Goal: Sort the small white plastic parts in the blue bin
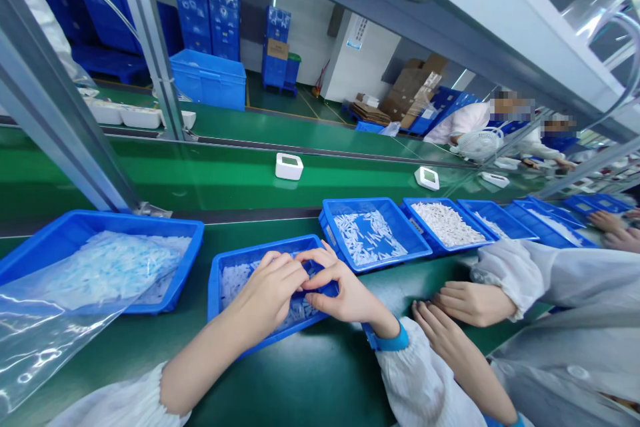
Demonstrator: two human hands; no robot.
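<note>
My left hand and my right hand meet over a blue tray of small pale plastic pieces. The fingertips of both are pinched together; whatever lies between them is hidden or too small to name. A blue wristband circles my right wrist. Just beyond my right hand stands a second blue tray with loose small white strips. On the left, a larger blue tray holds a clear plastic bag full of pale blue and white small parts.
White devices with small screens sit on the green conveyor behind the trays. A co-worker's hands rest on the table at my right. More blue trays line up there. A metal post rises at left.
</note>
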